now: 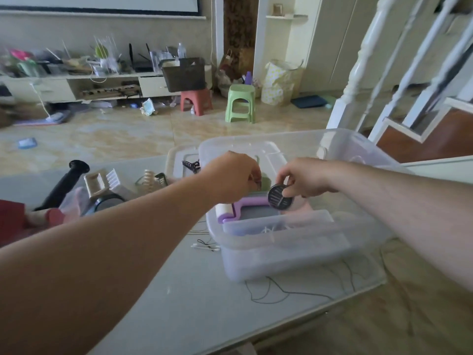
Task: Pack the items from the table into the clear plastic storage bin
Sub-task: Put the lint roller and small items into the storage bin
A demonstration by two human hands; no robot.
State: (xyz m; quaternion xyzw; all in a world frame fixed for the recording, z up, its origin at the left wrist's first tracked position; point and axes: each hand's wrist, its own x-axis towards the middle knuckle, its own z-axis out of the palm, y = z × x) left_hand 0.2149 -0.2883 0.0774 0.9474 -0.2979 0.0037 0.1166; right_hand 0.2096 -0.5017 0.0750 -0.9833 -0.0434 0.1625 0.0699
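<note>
The clear plastic storage bin [286, 252] stands on the grey table, right of centre. Inside it lie a purple lint roller [245, 204] and a greyish flat item. My right hand [304, 179] is over the bin, pinching a round black needle case [279, 197] by its edge. My left hand [234, 179] hovers over the bin's left side with its fingers curled around something small; I cannot make out what it is. Left of the bin on the table remain a black hair clip [190, 165], a beige claw clip [148, 178] and a black handled tool [65, 184].
The bin's clear lid [179, 160] lies behind the bin. A beige and white plastic item [102, 184], a red object [11, 221] and a dark ring sit at the table's left. Dark thread [268, 295] trails along the front of the bin. A white stair railing [384, 73] stands to the right.
</note>
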